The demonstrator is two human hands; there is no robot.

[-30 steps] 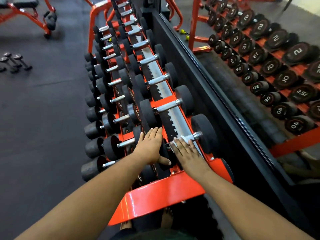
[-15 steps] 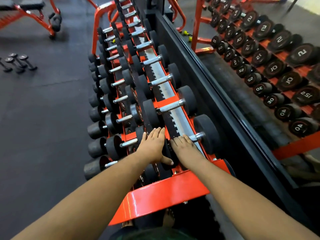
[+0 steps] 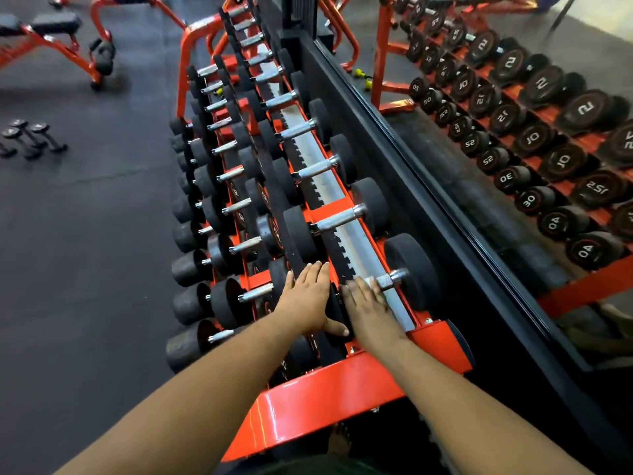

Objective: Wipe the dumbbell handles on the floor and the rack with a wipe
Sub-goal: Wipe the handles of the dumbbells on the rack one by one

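Note:
The nearest top-row dumbbell lies across the red rack (image 3: pixel 325 399), its chrome handle (image 3: pixel 388 279) showing between my right hand and the far black head (image 3: pixel 411 269). My right hand (image 3: pixel 368 306) lies over the near part of that handle, fingers extended and motion-blurred. A small pale patch shows at its fingertips; I cannot make out the wipe itself. My left hand (image 3: pixel 308 296) rests flat on the dumbbell's near black head, with the thumb hooked round its edge. Several more dumbbells with chrome handles (image 3: pixel 337 219) fill the rack's rows beyond.
A wall mirror (image 3: pixel 513 166) runs along the rack's right side and reflects the dumbbell ends. Small dumbbells (image 3: pixel 30 138) lie on the dark rubber floor at far left. A red-framed bench (image 3: pixel 51 29) stands at the top left.
My right hand slid a little back and forth along the nearest handle and is now blurred. My left hand stayed on the black head.

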